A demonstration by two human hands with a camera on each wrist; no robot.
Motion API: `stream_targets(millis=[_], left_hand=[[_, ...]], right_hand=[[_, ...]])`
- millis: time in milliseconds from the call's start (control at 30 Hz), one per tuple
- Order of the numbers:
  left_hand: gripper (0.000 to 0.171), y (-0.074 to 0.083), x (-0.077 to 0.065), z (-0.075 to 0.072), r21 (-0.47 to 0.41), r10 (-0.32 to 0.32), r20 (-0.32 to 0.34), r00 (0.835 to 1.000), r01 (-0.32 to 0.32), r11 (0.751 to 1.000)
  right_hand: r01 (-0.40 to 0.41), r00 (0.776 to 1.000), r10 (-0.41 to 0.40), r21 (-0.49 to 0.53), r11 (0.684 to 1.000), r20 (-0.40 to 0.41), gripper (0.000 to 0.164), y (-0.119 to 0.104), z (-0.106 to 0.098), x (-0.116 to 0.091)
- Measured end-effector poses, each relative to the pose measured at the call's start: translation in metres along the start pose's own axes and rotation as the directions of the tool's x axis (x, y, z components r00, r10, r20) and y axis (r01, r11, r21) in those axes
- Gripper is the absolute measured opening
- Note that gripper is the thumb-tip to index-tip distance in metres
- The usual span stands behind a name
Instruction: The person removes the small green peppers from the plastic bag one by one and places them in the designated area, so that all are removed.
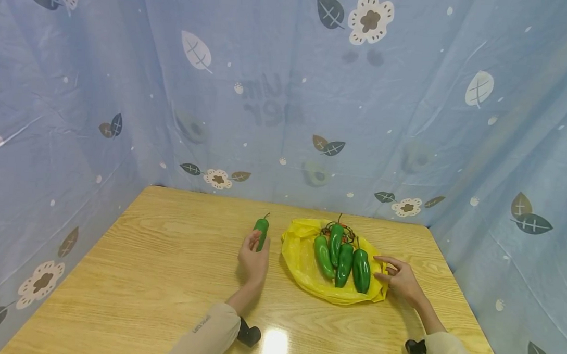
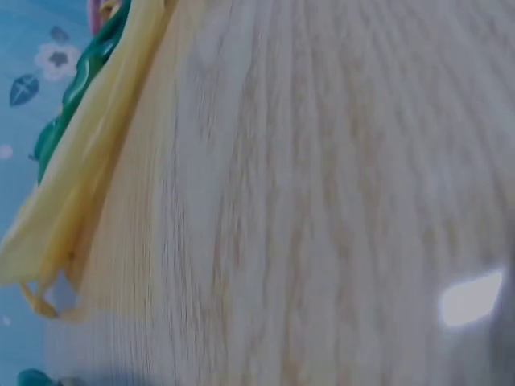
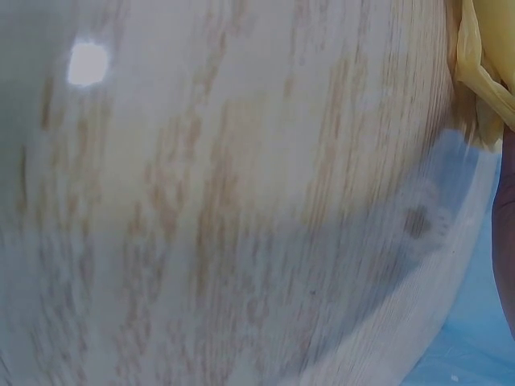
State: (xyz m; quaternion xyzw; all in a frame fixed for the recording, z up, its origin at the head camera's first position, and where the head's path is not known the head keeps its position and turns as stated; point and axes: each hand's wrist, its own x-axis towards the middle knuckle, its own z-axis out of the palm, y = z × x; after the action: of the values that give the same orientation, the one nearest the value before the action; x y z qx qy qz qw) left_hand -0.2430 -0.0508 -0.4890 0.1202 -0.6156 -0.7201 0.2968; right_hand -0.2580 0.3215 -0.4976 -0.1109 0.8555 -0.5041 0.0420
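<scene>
left hand [image 1: 254, 258]: fingers curled round one green pepper [image 1: 262, 227], stem up, left of the yellow bag [image 1: 303, 274] on the desk [image 1: 177, 256]. right hand [image 1: 404, 282]: fingers parted, loosely extended over bag's right rim. four more peppers [image 1: 344, 265] lie in bag.

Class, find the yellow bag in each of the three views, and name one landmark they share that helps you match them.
Head: right of centre in the lower half, the yellow bag lies under several green peppers.
Left wrist: a slanting band at the upper left.
Right wrist: only a part, in the top right corner.
Shared landmark: the wood-grained table, with a bright reflection on it in every view.
</scene>
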Motion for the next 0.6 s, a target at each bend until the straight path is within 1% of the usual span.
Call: stream_targets(millis=[67, 133, 200, 300, 500, 600], left_hand=[[0.032, 0.002, -0.004, 0.002, -0.026, -0.005, 0.011, 1.0, 0.005, 1.0], [0.034, 0.004, -0.009, 0.004, -0.032, 0.0, 0.017, 1.0, 0.001, 0.999], [0.035, -0.006, -0.01, 0.007, -0.038, 0.016, 0.011, 1.0, -0.016, 0.999], [0.037, -0.007, -0.016, 0.01, -0.031, 0.023, 0.018, 1.0, -0.022, 0.999], [0.038, -0.01, -0.032, 0.014, -0.021, -0.025, 0.076, 0.997, 0.026, 0.999], [0.038, -0.011, -0.041, 0.016, -0.015, -0.035, 0.104, 0.994, 0.037, 0.999]], right_hand=[[-0.002, 1.0, 0.002, -0.001, 1.0, 0.001, 0.052, 0.0, 0.0, 0.0], [-0.002, 1.0, 0.002, -0.003, 1.0, 0.001, 0.052, 0.0, 0.0, 0.0], [0.003, 1.0, -0.003, 0.001, 1.0, 0.001, 0.052, 0.0, -0.001, 0.0], [0.003, 1.0, -0.003, 0.011, 1.0, -0.001, 0.052, 0.0, -0.001, 0.0], [0.007, 1.0, -0.007, 0.014, 1.0, 0.002, 0.051, 0.0, -0.001, 0.0], [0.005, 1.0, -0.005, 0.012, 1.0, 0.007, 0.051, 0.0, -0.001, 0.0]])
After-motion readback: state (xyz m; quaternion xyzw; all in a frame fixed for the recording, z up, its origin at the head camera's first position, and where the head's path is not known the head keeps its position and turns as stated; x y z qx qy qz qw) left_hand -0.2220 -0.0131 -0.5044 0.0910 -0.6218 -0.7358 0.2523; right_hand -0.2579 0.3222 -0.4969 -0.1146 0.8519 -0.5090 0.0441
